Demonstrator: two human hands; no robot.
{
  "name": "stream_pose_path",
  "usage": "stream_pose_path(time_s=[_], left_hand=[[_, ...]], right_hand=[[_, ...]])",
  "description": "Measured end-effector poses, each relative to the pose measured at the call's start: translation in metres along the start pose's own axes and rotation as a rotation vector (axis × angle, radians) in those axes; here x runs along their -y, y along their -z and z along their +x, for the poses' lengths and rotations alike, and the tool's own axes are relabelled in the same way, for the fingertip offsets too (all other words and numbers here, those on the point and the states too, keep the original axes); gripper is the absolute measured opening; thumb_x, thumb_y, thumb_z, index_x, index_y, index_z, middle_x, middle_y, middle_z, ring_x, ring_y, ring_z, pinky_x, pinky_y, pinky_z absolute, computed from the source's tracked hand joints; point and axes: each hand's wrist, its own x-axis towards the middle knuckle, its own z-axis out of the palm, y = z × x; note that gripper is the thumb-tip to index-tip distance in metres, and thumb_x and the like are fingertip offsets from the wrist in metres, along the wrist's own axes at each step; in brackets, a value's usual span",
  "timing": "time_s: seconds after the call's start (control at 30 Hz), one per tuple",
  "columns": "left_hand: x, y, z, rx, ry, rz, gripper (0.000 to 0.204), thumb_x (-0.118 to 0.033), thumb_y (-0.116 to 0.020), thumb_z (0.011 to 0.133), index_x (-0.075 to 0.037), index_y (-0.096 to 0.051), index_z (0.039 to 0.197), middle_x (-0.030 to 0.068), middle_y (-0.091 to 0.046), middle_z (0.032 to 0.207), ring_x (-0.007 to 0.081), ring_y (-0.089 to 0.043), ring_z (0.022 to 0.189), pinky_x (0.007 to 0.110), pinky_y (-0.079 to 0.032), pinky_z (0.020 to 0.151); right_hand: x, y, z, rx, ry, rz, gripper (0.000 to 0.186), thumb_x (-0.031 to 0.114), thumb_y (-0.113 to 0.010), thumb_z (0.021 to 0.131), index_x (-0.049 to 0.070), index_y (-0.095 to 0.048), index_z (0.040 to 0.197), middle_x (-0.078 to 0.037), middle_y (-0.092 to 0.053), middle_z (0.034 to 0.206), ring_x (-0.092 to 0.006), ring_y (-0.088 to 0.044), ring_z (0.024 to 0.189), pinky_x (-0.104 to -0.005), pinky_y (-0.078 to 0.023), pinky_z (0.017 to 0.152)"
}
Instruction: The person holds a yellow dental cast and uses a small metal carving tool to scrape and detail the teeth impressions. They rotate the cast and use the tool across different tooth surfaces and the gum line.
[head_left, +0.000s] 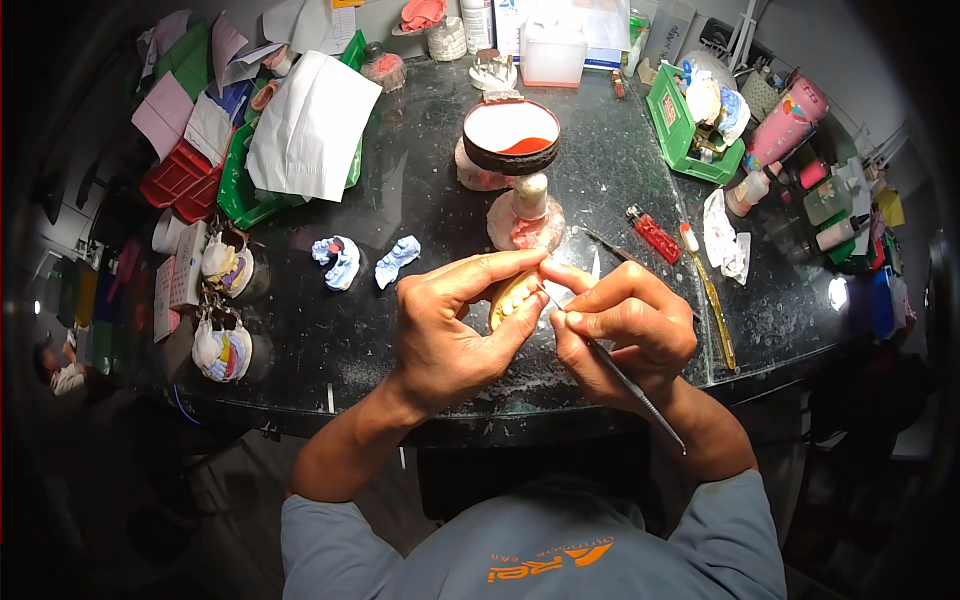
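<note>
My left hand (450, 330) is closed around a yellowish dental cast (510, 303) with pale teeth, held above the near edge of the black bench. Part of the cast is hidden behind the fingers. Pinched in my right hand (640, 320) is a slim metal dental carver (640, 392). Its upper tip meets the cast by the teeth, and its other end slants down past my wrist. Just beyond both hands, a round dark-rimmed pan (510, 160) with red material inside sits over a pink-stained stand (528, 225).
Right of my hands lie a red lighter (655, 237), a yellow-handled brush (714, 305) and crumpled white tissue (722, 240). Two blue moulded pieces, one the larger (340, 265), lie left. Mounted dental models (222, 350) stand at the left edge. Green bins (680, 140) flank the bench.
</note>
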Motion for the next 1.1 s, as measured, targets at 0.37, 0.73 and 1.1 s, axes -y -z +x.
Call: stream_pose_path(time_s=[0.37, 0.73, 1.1], left_hand=[[-0.0026, 0.0009, -0.0014, 0.012, 0.078, -0.135, 0.036, 0.005, -0.076, 0.089, 0.006, -0.071, 0.125, 0.0177, -0.076, 0.113, 0.0172, -0.074, 0.102, 0.028, -0.059, 0.09], [-0.0054, 0.0066, -0.0014, 0.075, 0.077, -0.049, 0.036, 0.008, -0.074, 0.09, 0.008, -0.069, 0.126, 0.0193, -0.074, 0.119, 0.0196, -0.072, 0.109, 0.031, -0.058, 0.097], [-0.0031, 0.0037, -0.0006, -0.073, -0.26, 0.257, 0.036, 0.011, -0.078, 0.08, 0.007, -0.073, 0.116, 0.0215, -0.075, 0.113, 0.0225, -0.075, 0.102, 0.032, -0.059, 0.09]], right_hand=[[-0.0017, 0.0011, 0.0002, 0.006, 0.009, 0.026, 0.021, -0.017, -0.075, 0.074, -0.002, -0.071, 0.087, -0.011, -0.066, 0.081, -0.0222, -0.075, 0.078, -0.045, -0.065, 0.093], [-0.0011, -0.0001, 0.0012, -0.002, 0.017, 0.047, 0.021, -0.017, -0.076, 0.072, -0.002, -0.072, 0.086, -0.011, -0.067, 0.08, -0.0211, -0.075, 0.076, -0.0442, -0.065, 0.093], [0.001, 0.0018, 0.0047, 0.001, -0.001, 0.03, 0.018, -0.014, -0.073, 0.072, -0.001, -0.064, 0.079, -0.01, -0.063, 0.077, -0.0176, -0.066, 0.064, -0.0482, -0.066, 0.089]])
